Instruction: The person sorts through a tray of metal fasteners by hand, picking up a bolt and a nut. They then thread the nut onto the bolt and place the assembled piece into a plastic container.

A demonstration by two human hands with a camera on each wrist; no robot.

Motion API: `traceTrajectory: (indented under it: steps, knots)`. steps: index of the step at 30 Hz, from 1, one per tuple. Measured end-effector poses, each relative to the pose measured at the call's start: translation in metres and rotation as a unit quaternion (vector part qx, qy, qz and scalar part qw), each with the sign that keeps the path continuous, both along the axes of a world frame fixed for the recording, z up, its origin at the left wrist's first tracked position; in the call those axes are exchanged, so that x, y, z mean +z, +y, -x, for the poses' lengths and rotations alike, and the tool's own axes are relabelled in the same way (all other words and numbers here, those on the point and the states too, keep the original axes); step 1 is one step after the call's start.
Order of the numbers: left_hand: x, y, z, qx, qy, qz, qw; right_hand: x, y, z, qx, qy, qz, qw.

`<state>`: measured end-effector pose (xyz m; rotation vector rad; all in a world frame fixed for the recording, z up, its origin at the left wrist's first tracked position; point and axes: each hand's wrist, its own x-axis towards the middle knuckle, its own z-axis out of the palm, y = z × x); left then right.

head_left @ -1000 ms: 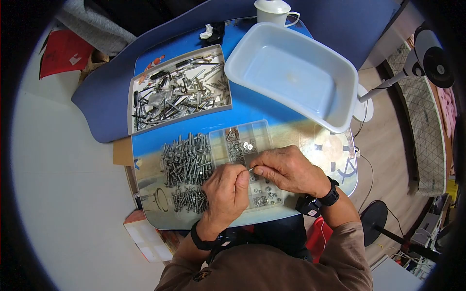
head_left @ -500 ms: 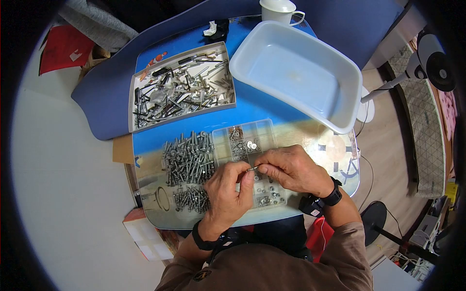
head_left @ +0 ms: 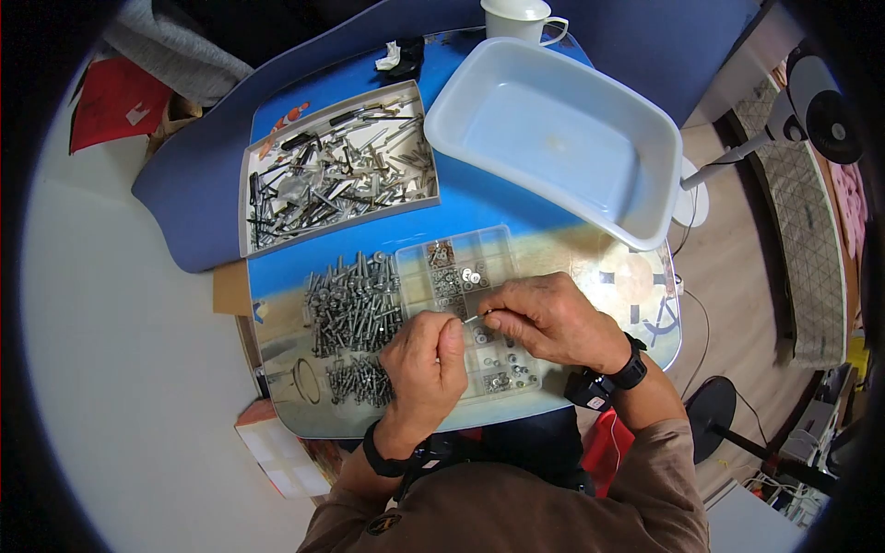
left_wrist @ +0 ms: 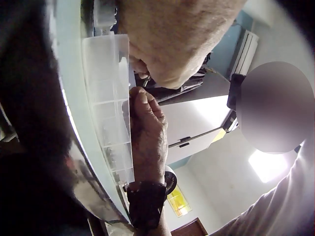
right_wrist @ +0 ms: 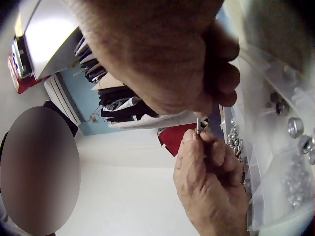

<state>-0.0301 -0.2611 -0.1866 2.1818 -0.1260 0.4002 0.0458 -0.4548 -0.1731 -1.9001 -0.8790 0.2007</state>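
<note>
The left hand (head_left: pixel 424 364) pinches a small silver metal screw (head_left: pixel 472 320) between thumb and forefinger. The right hand (head_left: pixel 553 323) closes its curled fingertips on the screw's free end, and both sit just above the clear plastic compartment box (head_left: pixel 493 249). Whether a nut sits on the thread is too small to tell. Hold the screw over the box so a dropped part lands in a compartment, steady the shank with the left hand, and turn with the right fingertips only, in line with the axis. Left of the box lies a loose pile of silver bolts (head_left: pixel 355 300); beyond stand a grey shallow tray (head_left: pixel 247 207) of mixed hardware, a white plastic tub (head_left: pixel 544 129) and a white lidded mug (head_left: pixel 516 20)
</note>
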Motion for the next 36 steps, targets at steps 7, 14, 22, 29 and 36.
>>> traceTrajectory:
  steps: [7,14,22,29,36]
  knots:
    - [-0.001,0.003,0.001,0.025,-0.011,0.051,0.998,0.003,0.001,-0.001,-0.025,-0.044,0.006,0.999]
    - [-0.001,0.004,0.0,0.022,-0.013,0.042,0.999,-0.003,0.001,-0.002,-0.021,-0.072,0.031,0.997]
    - [0.0,0.002,-0.001,0.014,-0.011,0.032,0.999,0.013,-0.001,0.0,-0.01,-0.015,0.033,0.999]
    - [0.004,0.0,-0.002,-0.007,-0.01,0.006,1.0,-0.001,0.007,0.001,0.015,-0.102,-0.024,0.994]
    - [0.006,0.003,0.0,-0.013,-0.003,0.007,1.0,0.0,0.011,0.003,0.018,-0.102,-0.014,0.995]
